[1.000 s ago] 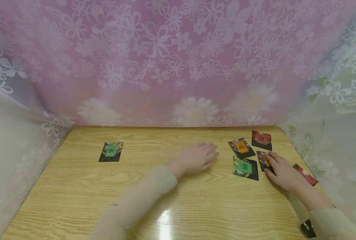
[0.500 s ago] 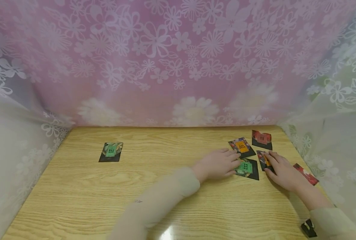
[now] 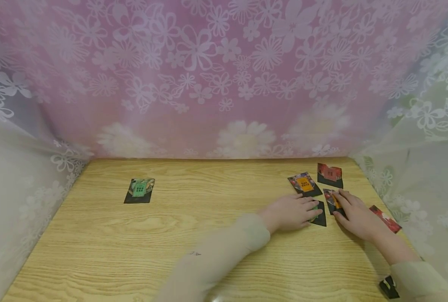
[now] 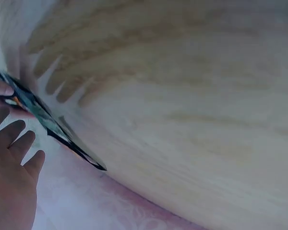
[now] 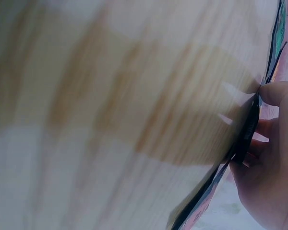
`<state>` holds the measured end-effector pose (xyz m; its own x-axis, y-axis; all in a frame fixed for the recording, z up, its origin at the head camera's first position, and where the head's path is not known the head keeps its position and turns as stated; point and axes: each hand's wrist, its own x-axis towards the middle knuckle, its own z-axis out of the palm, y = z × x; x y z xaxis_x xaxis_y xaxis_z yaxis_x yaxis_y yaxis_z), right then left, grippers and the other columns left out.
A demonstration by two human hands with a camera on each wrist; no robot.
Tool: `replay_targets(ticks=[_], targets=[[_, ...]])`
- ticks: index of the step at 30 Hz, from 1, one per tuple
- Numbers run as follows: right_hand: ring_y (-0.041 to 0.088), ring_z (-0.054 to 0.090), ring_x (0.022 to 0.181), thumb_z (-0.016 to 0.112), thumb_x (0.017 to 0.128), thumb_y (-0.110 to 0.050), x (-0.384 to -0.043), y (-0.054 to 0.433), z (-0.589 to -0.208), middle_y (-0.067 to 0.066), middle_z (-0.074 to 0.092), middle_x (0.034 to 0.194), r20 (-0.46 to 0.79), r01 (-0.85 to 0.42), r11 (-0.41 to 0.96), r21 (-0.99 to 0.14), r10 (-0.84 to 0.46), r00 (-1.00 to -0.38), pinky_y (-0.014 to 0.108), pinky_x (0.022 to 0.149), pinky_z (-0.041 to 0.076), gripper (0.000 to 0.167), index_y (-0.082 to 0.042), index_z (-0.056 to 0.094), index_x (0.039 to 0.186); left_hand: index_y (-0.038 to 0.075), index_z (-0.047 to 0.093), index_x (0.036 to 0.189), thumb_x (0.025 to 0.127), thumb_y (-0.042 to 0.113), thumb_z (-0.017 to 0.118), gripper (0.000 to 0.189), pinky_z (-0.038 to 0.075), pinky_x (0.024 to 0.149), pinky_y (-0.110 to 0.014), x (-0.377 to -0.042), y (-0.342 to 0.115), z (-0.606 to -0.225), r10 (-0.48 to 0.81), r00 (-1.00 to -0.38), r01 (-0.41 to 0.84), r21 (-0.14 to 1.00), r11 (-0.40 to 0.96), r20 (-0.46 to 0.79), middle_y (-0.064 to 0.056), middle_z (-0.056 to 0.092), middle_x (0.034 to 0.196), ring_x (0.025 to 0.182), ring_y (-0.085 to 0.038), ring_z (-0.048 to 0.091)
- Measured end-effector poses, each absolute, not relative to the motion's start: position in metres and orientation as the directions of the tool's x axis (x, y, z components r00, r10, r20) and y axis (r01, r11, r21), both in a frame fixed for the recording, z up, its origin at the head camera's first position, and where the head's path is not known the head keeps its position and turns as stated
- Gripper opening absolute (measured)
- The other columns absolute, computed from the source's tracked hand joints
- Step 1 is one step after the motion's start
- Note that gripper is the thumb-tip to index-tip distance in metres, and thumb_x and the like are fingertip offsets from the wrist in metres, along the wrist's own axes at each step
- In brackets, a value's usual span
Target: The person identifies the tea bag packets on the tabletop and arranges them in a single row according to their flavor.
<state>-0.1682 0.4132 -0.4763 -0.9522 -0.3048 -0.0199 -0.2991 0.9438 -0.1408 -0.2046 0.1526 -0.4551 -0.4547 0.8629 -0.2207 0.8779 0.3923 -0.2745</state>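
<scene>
My left hand (image 3: 293, 212) reaches over a green-and-black sachet (image 3: 319, 214), its fingers spread and covering most of the packet. In the left wrist view that hand (image 4: 17, 163) is close to the sachet's edge (image 4: 62, 132); contact is hard to tell. My right hand (image 3: 358, 216) rests with extended fingers on an orange-and-black sachet (image 3: 330, 201). Seen from the right wrist, the thumb and fingers of the right hand (image 5: 269, 148) touch that dark packet (image 5: 247, 129). Another orange-labelled sachet (image 3: 304, 184) lies just behind the green one.
A red sachet (image 3: 330, 175) lies at the back right, and a second red one (image 3: 385, 219) is partly behind the right wrist. A green sachet (image 3: 139, 191) lies far left. A black object (image 3: 389, 287) sits by the right sleeve. Floral curtains (image 3: 224, 84) enclose the wooden table (image 3: 163, 235).
My left hand has moved right across the table, from bare wood onto the green sachet beside the right hand. The right hand and the sachets have stayed in place.
</scene>
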Motion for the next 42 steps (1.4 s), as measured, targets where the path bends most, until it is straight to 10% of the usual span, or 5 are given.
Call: replay_targets(ticks=[42], targets=[[0.067,0.036,0.139,0.062,0.108,-0.025,-0.168,0.415,-0.478,0.045,0.031,0.159,-0.036,-0.305,0.938,-0.166,-0.315,-0.949,0.080,0.111,0.037,0.065,0.012,0.039,0.157,0.028,0.039,0.166,0.118,0.039,0.035,0.050,0.026,0.134,-0.026,-0.207,0.063,-0.470,0.912,-0.379,0.910,-0.242,0.337,-0.156,0.005,0.032,0.175,0.163,-0.013,0.029]])
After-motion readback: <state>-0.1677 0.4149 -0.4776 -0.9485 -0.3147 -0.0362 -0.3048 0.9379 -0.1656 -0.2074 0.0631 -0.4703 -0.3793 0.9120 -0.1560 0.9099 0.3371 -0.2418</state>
